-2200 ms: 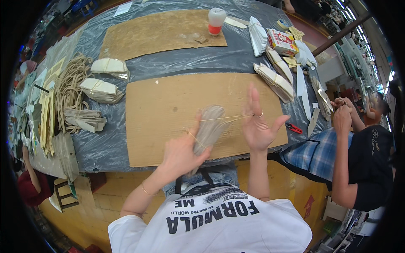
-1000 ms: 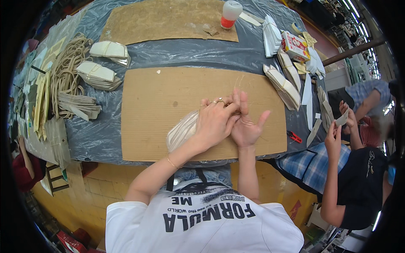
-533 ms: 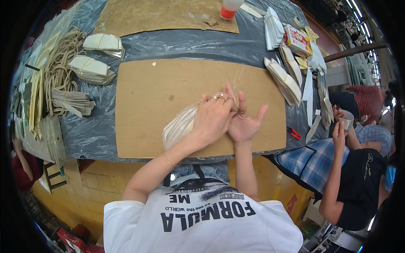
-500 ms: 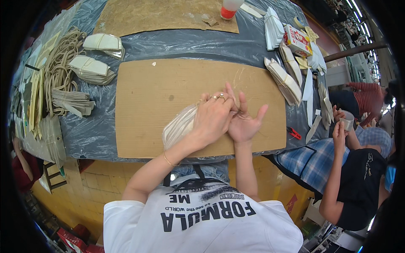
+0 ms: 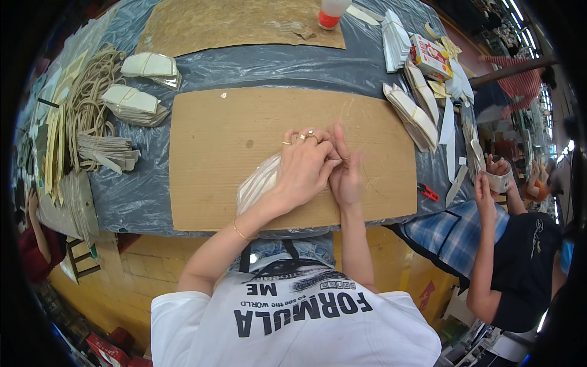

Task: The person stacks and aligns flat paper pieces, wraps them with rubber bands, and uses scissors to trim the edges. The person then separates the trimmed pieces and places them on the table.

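On the brown cardboard sheet (image 5: 211,147) lies a bundle of flat whitish pieces (image 5: 257,182). My left hand (image 5: 304,168), with rings on its fingers, lies over the bundle's right end and hides it. Its fingers are curled, and the thumb and forefinger press together beside my right hand; whatever is between them is too small to make out. Upright against those fingertips stands my right hand (image 5: 347,182), smeared by motion. A thin band or thread seems to cross its fingers.
Tied bundles of pale pieces (image 5: 131,99) and coiled cords (image 5: 92,95) line the left side. At right are more bundles (image 5: 413,116), a box (image 5: 431,58) and a red cutter (image 5: 428,192). A cup (image 5: 330,15) stands at the back. A co-worker (image 5: 520,269) sits close on my right.
My right hand has turned and its spread fingers have drawn together, nearer my left hand. The left hand has shifted slightly, thumb and forefinger now pinched. The bundle stays put.
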A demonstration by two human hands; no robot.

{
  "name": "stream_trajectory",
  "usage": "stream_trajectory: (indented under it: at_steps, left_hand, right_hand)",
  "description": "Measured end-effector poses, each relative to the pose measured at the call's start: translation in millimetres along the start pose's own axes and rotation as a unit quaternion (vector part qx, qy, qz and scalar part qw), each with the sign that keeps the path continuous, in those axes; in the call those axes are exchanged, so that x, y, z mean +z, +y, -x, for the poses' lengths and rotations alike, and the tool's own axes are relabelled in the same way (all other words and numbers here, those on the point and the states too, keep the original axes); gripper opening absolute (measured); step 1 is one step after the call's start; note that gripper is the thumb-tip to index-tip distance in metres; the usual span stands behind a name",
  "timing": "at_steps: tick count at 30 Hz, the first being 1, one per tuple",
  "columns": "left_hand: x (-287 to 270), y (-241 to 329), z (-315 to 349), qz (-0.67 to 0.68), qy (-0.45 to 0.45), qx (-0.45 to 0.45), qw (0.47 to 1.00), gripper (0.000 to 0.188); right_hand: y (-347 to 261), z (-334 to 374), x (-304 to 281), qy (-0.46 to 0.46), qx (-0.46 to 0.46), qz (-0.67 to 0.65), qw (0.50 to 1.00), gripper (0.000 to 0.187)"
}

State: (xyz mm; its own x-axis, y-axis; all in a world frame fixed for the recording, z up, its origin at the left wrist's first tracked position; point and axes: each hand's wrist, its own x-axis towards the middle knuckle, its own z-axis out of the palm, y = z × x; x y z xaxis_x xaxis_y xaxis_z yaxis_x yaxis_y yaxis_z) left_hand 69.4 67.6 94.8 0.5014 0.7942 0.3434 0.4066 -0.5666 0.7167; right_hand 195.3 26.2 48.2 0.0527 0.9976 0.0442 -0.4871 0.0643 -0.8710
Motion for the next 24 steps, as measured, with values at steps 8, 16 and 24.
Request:
stream_trajectory:
  at_steps: [8,16,24]
  left_hand:
    - [-6.2,1.3,2.1,0.013,-0.009,-0.004,1.0,0.005]
    - [-4.5,-1.5,4.8,-0.031,-0.017,0.016,0.999,0.009]
    - [-3.0,0.8,5.8,-0.077,-0.032,0.031,0.996,0.013]
  right_hand:
    - [5.6,0.6,0.0,0.06,-0.07,0.158,0.983,0.064]
    - [-28.8,4.6,-19.5,0.025,-0.264,0.736,0.623,0.068]
    - [-50.0,2.0,-22.3,-0.038,-0.281,0.809,0.515,0.07]
